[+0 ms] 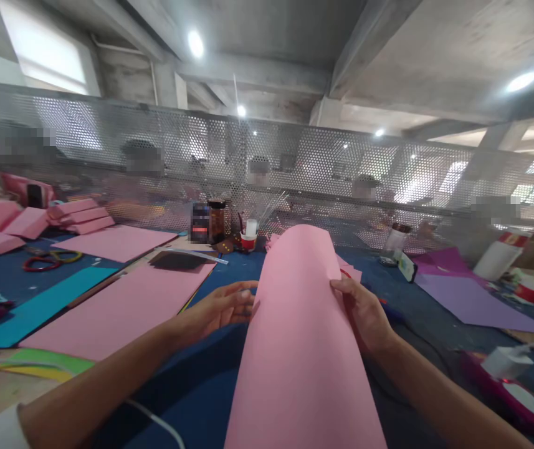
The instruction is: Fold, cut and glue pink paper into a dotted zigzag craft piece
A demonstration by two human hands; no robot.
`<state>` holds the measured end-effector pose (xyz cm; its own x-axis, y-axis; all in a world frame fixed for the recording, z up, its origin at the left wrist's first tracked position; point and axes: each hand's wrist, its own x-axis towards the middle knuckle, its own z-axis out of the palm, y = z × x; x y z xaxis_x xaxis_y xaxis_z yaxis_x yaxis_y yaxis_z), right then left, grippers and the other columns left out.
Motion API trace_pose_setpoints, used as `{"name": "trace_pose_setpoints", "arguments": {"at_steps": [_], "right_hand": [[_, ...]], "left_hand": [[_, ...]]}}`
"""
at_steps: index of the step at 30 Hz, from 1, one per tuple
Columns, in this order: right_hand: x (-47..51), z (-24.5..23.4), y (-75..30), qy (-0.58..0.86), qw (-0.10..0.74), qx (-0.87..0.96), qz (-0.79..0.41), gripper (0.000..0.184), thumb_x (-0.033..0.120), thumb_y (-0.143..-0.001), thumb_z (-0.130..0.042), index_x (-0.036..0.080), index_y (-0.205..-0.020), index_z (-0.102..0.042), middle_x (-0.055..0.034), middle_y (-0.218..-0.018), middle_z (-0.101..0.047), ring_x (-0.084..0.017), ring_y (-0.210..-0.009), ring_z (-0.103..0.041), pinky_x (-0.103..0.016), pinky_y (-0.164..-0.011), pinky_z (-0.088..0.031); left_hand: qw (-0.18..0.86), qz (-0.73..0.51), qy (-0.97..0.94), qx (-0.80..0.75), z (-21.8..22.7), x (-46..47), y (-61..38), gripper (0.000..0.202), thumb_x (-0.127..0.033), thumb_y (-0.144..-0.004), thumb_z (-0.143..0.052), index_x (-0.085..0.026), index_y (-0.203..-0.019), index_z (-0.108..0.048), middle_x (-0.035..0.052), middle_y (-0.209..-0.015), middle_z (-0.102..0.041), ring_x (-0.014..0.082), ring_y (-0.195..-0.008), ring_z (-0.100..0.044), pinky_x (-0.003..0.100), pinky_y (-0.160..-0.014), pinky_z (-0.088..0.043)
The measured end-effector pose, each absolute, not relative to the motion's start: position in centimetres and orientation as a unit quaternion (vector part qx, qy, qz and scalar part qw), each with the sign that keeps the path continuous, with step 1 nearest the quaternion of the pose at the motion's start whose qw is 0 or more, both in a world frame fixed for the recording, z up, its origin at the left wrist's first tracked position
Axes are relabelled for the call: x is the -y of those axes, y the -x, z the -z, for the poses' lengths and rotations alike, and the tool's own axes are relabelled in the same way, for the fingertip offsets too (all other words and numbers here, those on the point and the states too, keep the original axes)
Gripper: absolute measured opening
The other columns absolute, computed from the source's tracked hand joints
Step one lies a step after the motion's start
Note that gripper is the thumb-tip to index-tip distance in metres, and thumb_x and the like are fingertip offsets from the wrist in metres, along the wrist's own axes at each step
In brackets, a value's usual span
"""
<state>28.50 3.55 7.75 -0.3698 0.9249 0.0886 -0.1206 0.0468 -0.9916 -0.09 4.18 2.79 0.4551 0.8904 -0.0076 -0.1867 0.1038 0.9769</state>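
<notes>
A large pink sheet of paper [297, 337] stands curved in front of me, bulging toward me, its lower end running out of view at the bottom. My right hand [364, 312] grips its right edge, thumb on the near face and fingers mostly hidden behind. At the left edge is my left hand [224, 308], fingers loosely stretched and apart, with the tips at or just behind the paper. Flat on the table to the left lies another pink sheet [126, 305], carrying a dark flat piece [180, 260] at its far end.
On the left are a teal strip [56, 305], red-handled scissors [42, 263] and folded pink pieces [82, 215]. A red-and-white cup [248, 240] stands before a perforated metal screen [304, 156], people beyond it. Purple sheets [476, 293] and a white charger [507, 362] are at right.
</notes>
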Motion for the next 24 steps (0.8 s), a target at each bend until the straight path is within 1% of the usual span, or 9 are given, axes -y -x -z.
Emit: {"name": "trace_pose_setpoints", "arguments": {"at_steps": [3, 5, 7, 9, 12, 16, 19, 21, 24], "right_hand": [[-3.8, -7.4, -28.5, 0.355, 0.434, 0.568, -0.602, 0.044, 0.042, -0.084, -0.045, 0.02, -0.115, -0.066, -0.0103, -0.087, -0.074, -0.03, -0.078, -0.071, -0.041, -0.066, -0.055], [-4.0, -7.1, -28.4, 0.358, 0.441, 0.564, -0.599, 0.037, 0.042, -0.084, -0.051, 0.019, -0.108, -0.067, -0.0106, -0.09, -0.075, -0.029, -0.081, -0.071, -0.039, -0.067, -0.055], [-4.2, -6.6, -28.3, 0.361, 0.453, 0.568, -0.585, 0.032, 0.042, -0.086, -0.057, 0.017, -0.102, -0.067, -0.0113, -0.096, -0.074, -0.028, -0.082, -0.07, -0.036, -0.068, -0.055], [-4.4, -6.0, -28.2, 0.37, 0.456, 0.593, -0.551, 0.033, 0.046, -0.088, -0.059, 0.017, -0.101, -0.067, -0.0113, -0.099, -0.073, -0.027, -0.084, -0.069, -0.035, -0.068, -0.054], [-5.1, -4.8, -28.2, 0.396, 0.447, 0.647, -0.474, 0.037, 0.053, -0.091, -0.057, 0.019, -0.1, -0.067, -0.0095, -0.092, -0.072, -0.026, -0.083, -0.067, -0.035, -0.069, -0.053], [-6.5, -3.0, -28.4, 0.423, 0.415, 0.706, -0.387, 0.035, 0.054, -0.089, -0.061, 0.019, -0.089, -0.066, -0.0057, -0.082, -0.069, -0.023, -0.077, -0.064, -0.033, -0.066, -0.051], [-7.2, -1.9, -28.5, 0.439, 0.399, 0.727, -0.345, 0.035, 0.054, -0.089, -0.06, 0.019, -0.087, -0.064, -0.0039, -0.076, -0.067, -0.021, -0.071, -0.062, -0.031, -0.06, -0.048], [-7.3, -1.5, -28.5, 0.45, 0.393, 0.729, -0.336, 0.035, 0.054, -0.091, -0.058, 0.019, -0.089, -0.063, -0.0031, -0.072, -0.066, -0.02, -0.067, -0.062, -0.03, -0.056, -0.047], [-7.3, -1.3, -28.6, 0.46, 0.391, 0.727, -0.327, 0.036, 0.055, -0.093, -0.055, 0.02, -0.091, -0.062, -0.0026, -0.07, -0.065, -0.02, -0.064, -0.061, -0.029, -0.053, -0.046]], "left_hand": [[0.679, -0.411, -0.517, -0.321, -2.8, -3.7, 0.1, 0.042, -0.038, -0.084, -0.074, -0.022, -0.122, -0.066, 0.008, -0.107, -0.073, 0.0199, -0.094, -0.068, 0.036, -0.093, -0.052], [0.651, -0.42, -0.529, -0.346, -2.9, -3.5, 0.2, 0.031, -0.035, -0.081, -0.077, -0.019, -0.107, -0.071, 0.0073, -0.102, -0.074, 0.0195, -0.087, -0.068, 0.032, -0.083, -0.053], [0.611, -0.435, -0.547, -0.372, -3.1, -3.3, 0.4, 0.025, -0.035, -0.079, -0.079, -0.018, -0.097, -0.072, 0.0068, -0.094, -0.075, 0.0207, -0.082, -0.068, 0.031, -0.074, -0.053], [0.576, -0.457, -0.554, -0.389, -3.2, -3.3, 0.6, 0.026, -0.035, -0.078, -0.079, -0.019, -0.098, -0.072, 0.0064, -0.09, -0.075, 0.0219, -0.08, -0.068, 0.032, -0.072, -0.052], [0.533, -0.488, -0.546, -0.424, -3.1, -3.7, 1.1, 0.029, -0.035, -0.076, -0.078, -0.019, -0.1, -0.072, 0.0063, -0.09, -0.075, 0.0216, -0.077, -0.067, 0.033, -0.071, -0.05], [0.431, -0.508, -0.558, -0.495, -2.7, -4.5, 1.9, 0.023, -0.037, -0.075, -0.077, -0.017, -0.083, -0.07, 0.0018, -0.074, -0.069, 0.0169, -0.065, -0.059, 0.029, -0.061, -0.042], [0.404, -0.51, -0.564, -0.508, -2.4, -4.9, 2.2, 0.023, -0.038, -0.076, -0.076, -0.017, -0.082, -0.07, 0.0014, -0.074, -0.068, 0.0187, -0.07, -0.06, 0.03, -0.065, -0.044], [0.414, -0.518, -0.567, -0.489, -2.2, -5.0, 2.2, 0.025, -0.036, -0.076, -0.076, -0.017, -0.091, -0.071, 0.0042, -0.087, -0.073, 0.023, -0.085, -0.065, 0.034, -0.076, -0.048], [0.416, -0.508, -0.581, -0.48, -2.3, -5.0, 2.1, 0.032, -0.037, -0.078, -0.075, -0.018, -0.103, -0.071, 0.0071, -0.103, -0.074, 0.0258, -0.095, -0.066, 0.037, -0.083, -0.049]]}}
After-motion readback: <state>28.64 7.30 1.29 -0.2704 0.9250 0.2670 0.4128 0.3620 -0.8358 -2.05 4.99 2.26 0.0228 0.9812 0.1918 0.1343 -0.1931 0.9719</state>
